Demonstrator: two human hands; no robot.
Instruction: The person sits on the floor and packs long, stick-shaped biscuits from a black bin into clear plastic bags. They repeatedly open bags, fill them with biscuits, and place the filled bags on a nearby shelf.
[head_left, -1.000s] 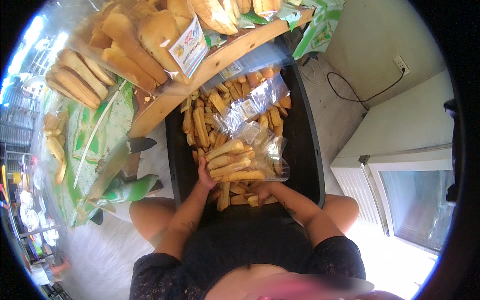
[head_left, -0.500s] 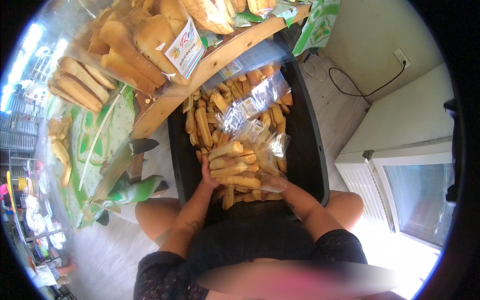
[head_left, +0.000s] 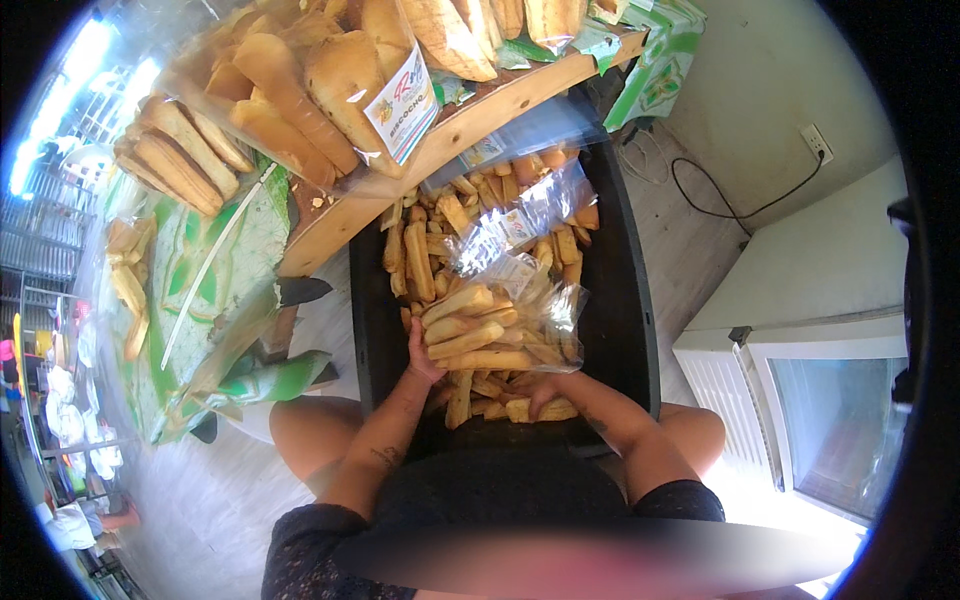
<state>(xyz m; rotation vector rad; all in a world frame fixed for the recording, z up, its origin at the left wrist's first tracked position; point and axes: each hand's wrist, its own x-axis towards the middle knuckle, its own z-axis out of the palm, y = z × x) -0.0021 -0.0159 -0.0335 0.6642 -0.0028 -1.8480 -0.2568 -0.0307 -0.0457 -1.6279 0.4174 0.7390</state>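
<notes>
A black crate (head_left: pixel 630 330) in front of my knees is full of long golden bread sticks (head_left: pixel 430 255), some loose and some in clear plastic bags. My left hand (head_left: pixel 420 355) grips the near left end of a clear bag of bread sticks (head_left: pixel 490 335) lying on top of the pile. My right hand (head_left: pixel 545 390) is down among the loose sticks at the crate's near edge, under the bag's right side. More clear bags (head_left: pixel 520 215) lie further back in the crate.
A curved wooden counter (head_left: pixel 450 140) above the crate carries large bags of bread loaves (head_left: pixel 320 70). A green patterned cloth (head_left: pixel 200 300) hangs at left. A white chest freezer (head_left: pixel 810 350) stands at right, with a black cable (head_left: pixel 740 205) on the floor behind it.
The bag of bread sticks has stayed on top of the pile with both hands at it; my hands shifted only slightly.
</notes>
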